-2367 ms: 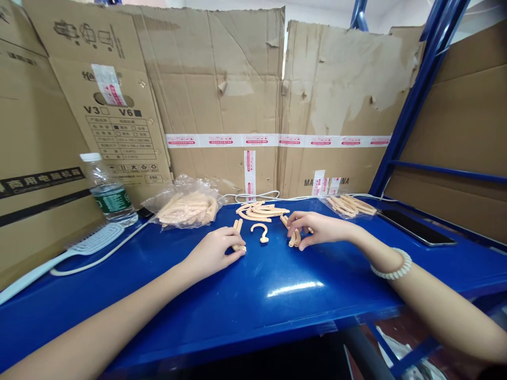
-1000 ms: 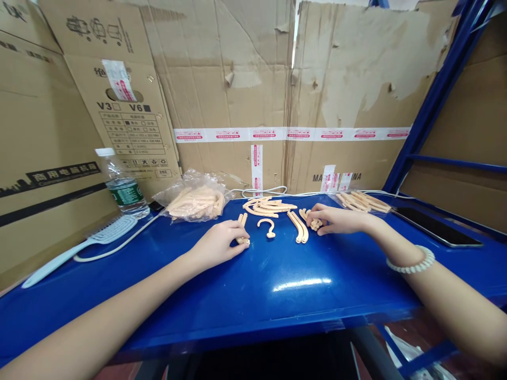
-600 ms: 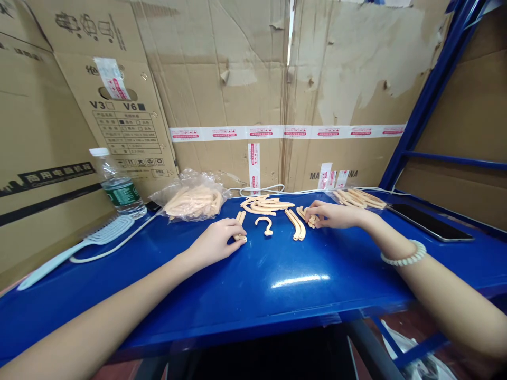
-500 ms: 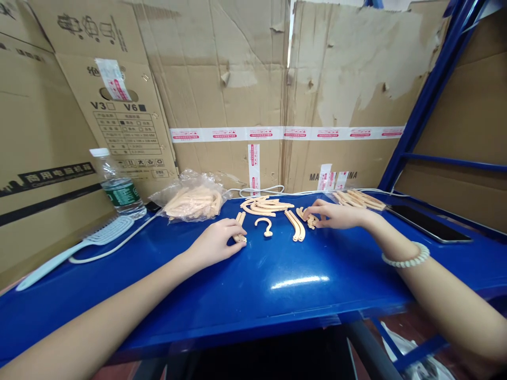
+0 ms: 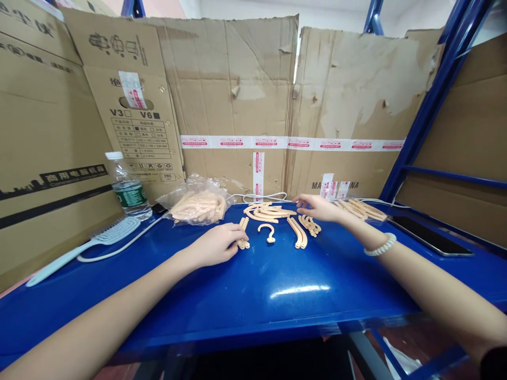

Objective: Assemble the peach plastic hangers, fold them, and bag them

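Observation:
My left hand (image 5: 219,244) rests on the table, its bent fingers closed against a pair of narrow beige strips (image 5: 244,226) and partly covering them. Held above the table on the other side, my right hand (image 5: 319,207) has its fingers apart and nothing in them. Below it lies a small bunch of beige hooks (image 5: 310,226). A single beige hook (image 5: 271,232) lies between the hands. To its right are two curved beige strips (image 5: 297,233) side by side. Behind these spreads a loose pile of curved beige pieces (image 5: 266,212), close to my right fingertips.
A clear plastic bag (image 5: 200,203) of beige pieces lies at the back left, near a water bottle (image 5: 130,190) and a hairbrush (image 5: 91,245). More beige strips (image 5: 362,209) and a phone (image 5: 430,235) lie at right. Cardboard (image 5: 233,105) walls the blue table (image 5: 237,301).
My right hand has lifted off the bunch of hooks and moved left and back toward the loose pile. My left hand has shifted slightly, uncovering more of the strips. The view has tilted up.

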`<state>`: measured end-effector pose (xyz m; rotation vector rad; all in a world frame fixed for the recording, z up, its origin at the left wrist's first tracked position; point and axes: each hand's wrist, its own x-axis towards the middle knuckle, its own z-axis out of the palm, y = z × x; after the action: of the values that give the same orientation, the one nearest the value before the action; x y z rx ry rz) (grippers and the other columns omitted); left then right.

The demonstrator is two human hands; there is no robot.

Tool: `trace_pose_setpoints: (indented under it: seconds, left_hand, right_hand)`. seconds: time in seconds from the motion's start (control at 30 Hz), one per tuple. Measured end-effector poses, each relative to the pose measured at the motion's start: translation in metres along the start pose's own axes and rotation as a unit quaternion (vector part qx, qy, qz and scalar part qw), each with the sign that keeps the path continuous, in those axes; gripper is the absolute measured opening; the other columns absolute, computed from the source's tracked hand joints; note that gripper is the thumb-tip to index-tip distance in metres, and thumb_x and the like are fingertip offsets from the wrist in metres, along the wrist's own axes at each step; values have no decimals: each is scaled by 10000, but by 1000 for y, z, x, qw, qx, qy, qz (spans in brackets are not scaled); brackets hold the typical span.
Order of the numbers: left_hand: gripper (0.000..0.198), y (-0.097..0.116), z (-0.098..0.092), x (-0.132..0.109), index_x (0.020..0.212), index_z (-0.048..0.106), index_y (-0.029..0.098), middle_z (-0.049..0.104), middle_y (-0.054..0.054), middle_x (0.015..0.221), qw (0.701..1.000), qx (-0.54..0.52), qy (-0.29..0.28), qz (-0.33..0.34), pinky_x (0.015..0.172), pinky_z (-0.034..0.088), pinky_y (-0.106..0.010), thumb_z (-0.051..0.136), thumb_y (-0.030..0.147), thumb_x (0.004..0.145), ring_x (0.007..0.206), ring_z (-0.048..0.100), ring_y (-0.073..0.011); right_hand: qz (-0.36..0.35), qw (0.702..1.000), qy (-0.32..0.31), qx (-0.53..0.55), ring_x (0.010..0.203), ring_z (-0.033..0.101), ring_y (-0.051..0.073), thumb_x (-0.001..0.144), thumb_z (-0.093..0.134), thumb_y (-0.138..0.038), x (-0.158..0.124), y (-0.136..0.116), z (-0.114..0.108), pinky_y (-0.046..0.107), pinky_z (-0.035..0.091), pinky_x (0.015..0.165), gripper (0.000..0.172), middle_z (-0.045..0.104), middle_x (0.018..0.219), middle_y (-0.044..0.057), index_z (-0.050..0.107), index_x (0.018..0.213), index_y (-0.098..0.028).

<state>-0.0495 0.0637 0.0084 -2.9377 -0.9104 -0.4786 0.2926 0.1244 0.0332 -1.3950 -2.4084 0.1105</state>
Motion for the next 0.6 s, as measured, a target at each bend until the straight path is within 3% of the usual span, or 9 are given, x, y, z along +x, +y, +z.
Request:
trace_pose_setpoints:
  seconds: [0.2,0.33,0.43,0.6]
  left_hand:
    - [305,7,-2,0,1011,679,184,678,-71,1009,1000,19,-6,-3,875,494,-316,448,83,838,953,630,-203]
    - [292,7,-3,-1,1035,678,173,678,-83,1026,1000,21,5,-5,879,495,-338,460,103,852,975,617,-218]
    - [306,4,-6,-1,1076,669,175,674,-89,1062,999,28,42,-1,901,489,-362,461,116,860,1031,600,-231]
    - [276,-1,-15,0,1087,662,173,677,-93,1070,994,43,98,-3,905,488,-384,475,172,885,1017,609,-231]
  right_hand:
    - [20,995,-91,18,979,643,239,832,629,-414,37,-4,10,322,496,826,474,660,1147,137,568,1222,-151]
    - [20,989,-136,47,971,652,237,807,659,-476,50,-1,17,301,493,828,506,686,1130,115,603,1200,-162]
    - [19,987,-138,77,921,661,230,792,688,-446,53,3,24,285,491,797,518,712,1058,101,600,1216,-163]
    - [42,983,-89,152,821,658,217,717,765,-395,54,13,33,292,487,744,575,717,923,72,598,1220,-174]
